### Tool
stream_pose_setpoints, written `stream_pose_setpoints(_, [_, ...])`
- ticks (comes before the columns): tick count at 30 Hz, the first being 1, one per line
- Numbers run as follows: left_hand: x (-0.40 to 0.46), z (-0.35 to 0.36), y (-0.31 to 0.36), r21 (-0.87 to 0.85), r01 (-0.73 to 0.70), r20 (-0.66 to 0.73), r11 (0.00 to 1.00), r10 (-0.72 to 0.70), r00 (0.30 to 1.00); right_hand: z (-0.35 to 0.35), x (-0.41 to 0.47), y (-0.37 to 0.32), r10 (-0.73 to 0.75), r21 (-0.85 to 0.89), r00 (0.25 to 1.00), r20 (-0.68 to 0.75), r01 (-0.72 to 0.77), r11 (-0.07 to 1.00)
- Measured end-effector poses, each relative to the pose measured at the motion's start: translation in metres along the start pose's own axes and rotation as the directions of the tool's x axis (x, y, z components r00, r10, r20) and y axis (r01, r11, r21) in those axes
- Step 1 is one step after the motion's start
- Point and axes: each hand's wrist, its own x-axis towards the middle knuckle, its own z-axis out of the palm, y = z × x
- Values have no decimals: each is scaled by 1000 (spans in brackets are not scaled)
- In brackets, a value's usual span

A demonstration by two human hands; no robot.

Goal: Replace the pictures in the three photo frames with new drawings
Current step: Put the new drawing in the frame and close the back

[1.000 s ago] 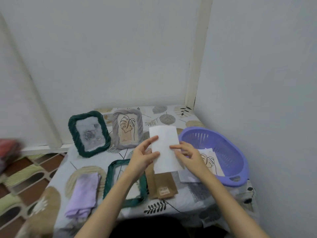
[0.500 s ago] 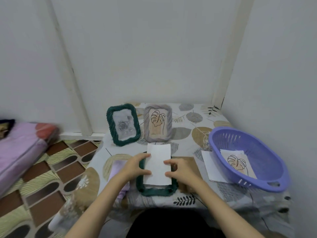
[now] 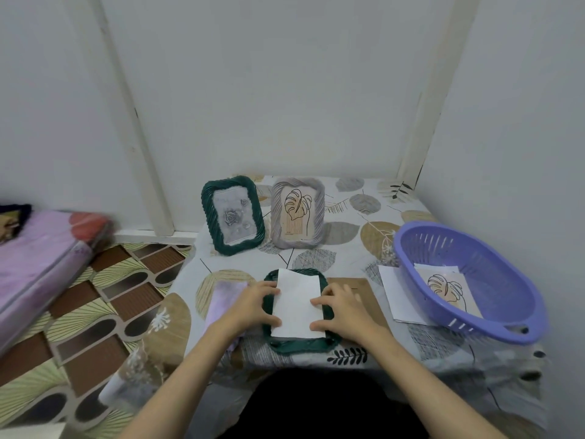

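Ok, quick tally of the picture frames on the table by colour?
Dark green: 2, one standing, one lying flat under the white paper
Grey: 1, standing
Total: 3

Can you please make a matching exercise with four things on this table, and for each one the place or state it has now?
Things:
1. white sheet
2. grey frame
3. leaf drawing
4. lilac cloth

Places or states:
A. lies inside the purple basket
B. stands upright at the back, with a leaf picture in it
C. lies flat, partly under the left hand
D. lies on the flat green frame, both hands at its edges

Pairs: 1-D, 2-B, 3-A, 4-C
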Motion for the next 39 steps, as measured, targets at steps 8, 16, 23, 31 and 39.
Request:
stream_pose_setpoints(8, [-8, 1, -3, 45, -24, 63, 999, 21, 998, 0, -5, 8, -37, -24, 998, 40, 38, 999])
stream_pose_setpoints(16, [-12, 3, -3, 50, -30, 92, 998, 25, 995, -2, -6, 11, -30, -28, 998, 57, 32, 999])
stream_pose_setpoints(23, [-11, 1, -8, 64, -11, 155, 998, 1, 988, -5, -5, 12, -27, 5, 995, 101, 27, 1000])
stream_pose_setpoints(31, [-12, 2, -7, 80, -29, 138, 996, 18, 990, -7, -9, 11, 17, 10, 997, 79, -18, 1000])
stream_pose_setpoints(39, [-10, 3, -13, 60, -5, 133, 998, -3, 991, 3, -18, 28, 496, 7, 861, -116, -498, 867])
